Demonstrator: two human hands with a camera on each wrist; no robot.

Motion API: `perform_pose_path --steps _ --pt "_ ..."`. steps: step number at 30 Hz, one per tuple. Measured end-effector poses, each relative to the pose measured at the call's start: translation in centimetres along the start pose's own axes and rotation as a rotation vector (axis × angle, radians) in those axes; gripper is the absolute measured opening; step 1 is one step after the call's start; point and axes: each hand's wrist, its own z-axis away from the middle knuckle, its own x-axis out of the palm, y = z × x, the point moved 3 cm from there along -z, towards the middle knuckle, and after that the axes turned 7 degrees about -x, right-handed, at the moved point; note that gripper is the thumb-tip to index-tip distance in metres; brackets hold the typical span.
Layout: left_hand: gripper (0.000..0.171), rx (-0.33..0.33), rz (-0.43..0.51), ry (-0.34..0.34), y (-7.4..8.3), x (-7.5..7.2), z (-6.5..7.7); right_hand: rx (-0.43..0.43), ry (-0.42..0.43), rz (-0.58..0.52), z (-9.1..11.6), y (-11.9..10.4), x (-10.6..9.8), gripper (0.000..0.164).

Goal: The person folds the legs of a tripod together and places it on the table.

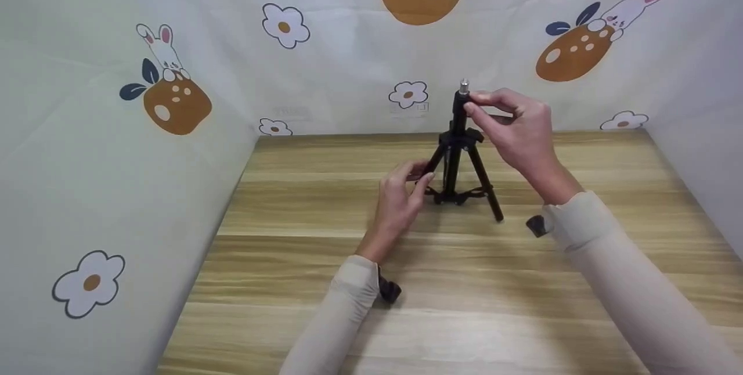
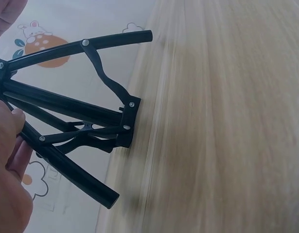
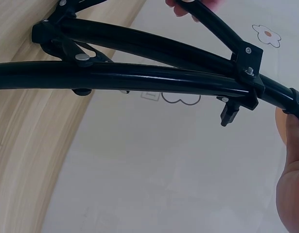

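A small black tripod (image 1: 454,169) stands upright near the back of the table with its legs spread and a silver screw stud on top. My left hand (image 1: 397,195) holds its left leg between thumb and fingers. With thumb and fingertips, my right hand (image 1: 522,125) pinches the upper end of the centre column, just below the stud. In the left wrist view the left hand (image 2: 8,165) lies at the leg, beside the braces (image 2: 110,80). At the right wrist view's edge the right hand (image 3: 292,179) touches the column; a small knob (image 3: 229,114) juts out below the leg joint.
The wood-grain table (image 1: 290,282) runs up to a pale cloth backdrop (image 1: 336,85) printed with rabbits, oranges and flowers, which rises behind and on both sides. Small black devices hang at the left wrist (image 1: 389,291) and the right wrist (image 1: 537,226).
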Motion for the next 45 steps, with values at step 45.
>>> perform_pose_path --steps 45 --pt "0.018 0.042 0.020 0.032 0.33 0.62 -0.29 0.009 0.006 -0.040 0.12 0.28 -0.09 0.016"
